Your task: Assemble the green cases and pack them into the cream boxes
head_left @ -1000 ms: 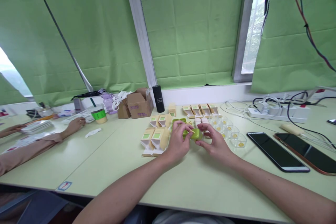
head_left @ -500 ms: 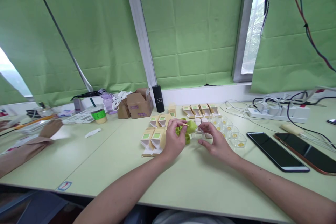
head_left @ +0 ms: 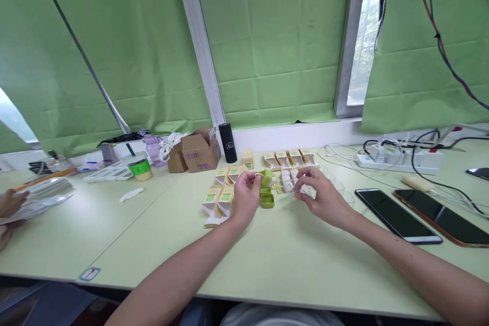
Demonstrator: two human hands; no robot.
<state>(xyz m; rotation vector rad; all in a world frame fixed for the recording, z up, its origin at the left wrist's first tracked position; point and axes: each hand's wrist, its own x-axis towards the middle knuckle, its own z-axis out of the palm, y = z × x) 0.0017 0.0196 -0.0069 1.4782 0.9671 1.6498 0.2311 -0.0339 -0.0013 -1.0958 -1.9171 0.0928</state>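
My left hand (head_left: 246,196) is closed around a small rounded green piece (head_left: 269,178) with a whitish end, and a tan loop shows at its fingertips. Beneath it stand green square cups (head_left: 267,200). My right hand (head_left: 319,194) is curled with its fingertips together at the edge of some white pieces (head_left: 287,181); whatever lies in the pinch is too small to make out. Small yellow bits (head_left: 277,186) lie between the two hands. Clear cups (head_left: 346,194) sit partly hidden behind my right hand.
Open cartons with green squares (head_left: 219,198) stand left, more cartons (head_left: 289,158) behind. Farther back are a cardboard box (head_left: 200,153), black bottle (head_left: 228,142) and drink cup (head_left: 140,168). Phones (head_left: 397,214) and a power strip (head_left: 399,160) lie right. Another person's hand (head_left: 13,204) works far left.
My right hand has drawn away from the green piece, to the right. My left hand keeps the piece, now turned with a whitish end showing. The other person's arm has pulled back left.
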